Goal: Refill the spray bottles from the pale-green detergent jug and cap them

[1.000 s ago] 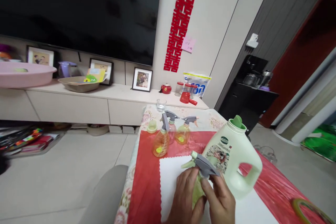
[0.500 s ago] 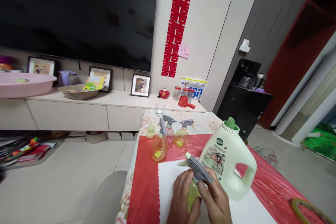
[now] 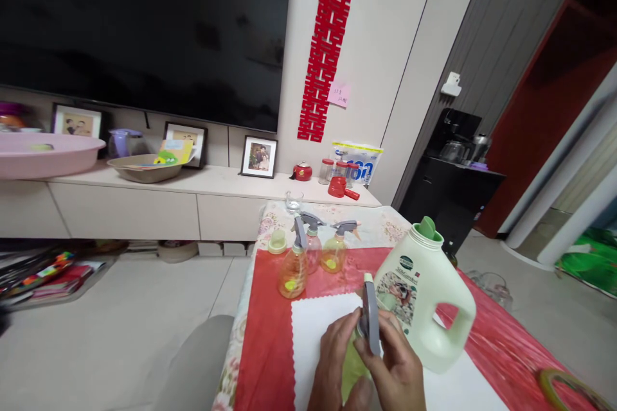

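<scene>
A yellow-green spray bottle [image 3: 353, 369] with a grey trigger head [image 3: 369, 318] is between my hands at the front of the table. My left hand [image 3: 333, 356] is closed around the bottle's body from the left. The fingers of my right hand [image 3: 398, 359] grip the grey head and neck from the right. Just to the right stands a large pale green detergent jug [image 3: 436, 298], its mouth uncapped with a green spout inside. Behind my hands are an orange spray bottle [image 3: 293, 273], a pink one [image 3: 313, 250] and a yellow one [image 3: 333, 253].
A pale green cap [image 3: 277, 242] and a clear glass [image 3: 294, 200] are on the table's far left. White paper [image 3: 308, 334] lies over the red cloth [image 3: 263, 334]. A tape roll [image 3: 554, 385] is at the right edge. A low cabinet [image 3: 241, 215] stands behind.
The grey trigger head has turned on the bottle, its nozzle swinging from pointing left to pointing away from me. Both hands stay on the bottle.
</scene>
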A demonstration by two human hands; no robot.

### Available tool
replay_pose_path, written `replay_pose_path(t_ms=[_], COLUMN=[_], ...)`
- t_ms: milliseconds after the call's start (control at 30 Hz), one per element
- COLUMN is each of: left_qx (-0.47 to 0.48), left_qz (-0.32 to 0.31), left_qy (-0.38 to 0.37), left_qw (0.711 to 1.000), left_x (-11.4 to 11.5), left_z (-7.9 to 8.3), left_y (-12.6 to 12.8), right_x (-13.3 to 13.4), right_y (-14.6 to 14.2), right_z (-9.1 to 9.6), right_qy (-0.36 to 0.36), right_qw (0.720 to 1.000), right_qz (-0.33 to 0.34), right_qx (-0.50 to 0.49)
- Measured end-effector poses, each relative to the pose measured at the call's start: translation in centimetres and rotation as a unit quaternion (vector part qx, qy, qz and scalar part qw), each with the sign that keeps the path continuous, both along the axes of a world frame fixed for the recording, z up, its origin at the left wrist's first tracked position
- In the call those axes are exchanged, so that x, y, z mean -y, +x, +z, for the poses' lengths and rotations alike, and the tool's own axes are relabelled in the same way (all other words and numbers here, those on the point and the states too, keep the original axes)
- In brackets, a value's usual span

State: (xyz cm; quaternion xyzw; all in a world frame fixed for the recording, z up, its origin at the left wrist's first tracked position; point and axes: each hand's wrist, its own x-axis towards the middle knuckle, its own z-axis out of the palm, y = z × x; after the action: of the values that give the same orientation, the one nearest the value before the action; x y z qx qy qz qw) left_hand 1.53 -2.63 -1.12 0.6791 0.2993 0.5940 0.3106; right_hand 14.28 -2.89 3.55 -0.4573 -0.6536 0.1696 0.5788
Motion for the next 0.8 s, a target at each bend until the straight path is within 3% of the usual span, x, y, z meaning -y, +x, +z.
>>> replay_pose_path(t_ms=[200, 367, 467, 800], left_qx=[0.015, 0.029, 0.025, 0.014], left_qz=[-0.012, -0.013, -0.021, -0.01], left_qy=[-0.019, -0.049, -0.051, -0.088], left_qw=[1.0, 0.998, 0.998, 0.996], left_x=[0.0, 0.0, 0.1, 0.2], left_z=[0.8, 0.8, 0.9, 0.6], left_y=[0.1, 0.0, 0.0, 0.2], right_x=[-0.2, 0.4, 0.6, 0.0], right_y=[-0.2, 0.2, 0.4, -0.1], right_z=[-0.6, 0.9, 1.3, -2.4], right_qy=[-0.006, -0.03, -0.031, -0.065], right_qw=[0.999, 0.999, 0.999, 0.991], right_qz=[-0.044, 0.036, 0.029, -0.064], right_qx=[0.006, 0.026, 0.023, -0.098])
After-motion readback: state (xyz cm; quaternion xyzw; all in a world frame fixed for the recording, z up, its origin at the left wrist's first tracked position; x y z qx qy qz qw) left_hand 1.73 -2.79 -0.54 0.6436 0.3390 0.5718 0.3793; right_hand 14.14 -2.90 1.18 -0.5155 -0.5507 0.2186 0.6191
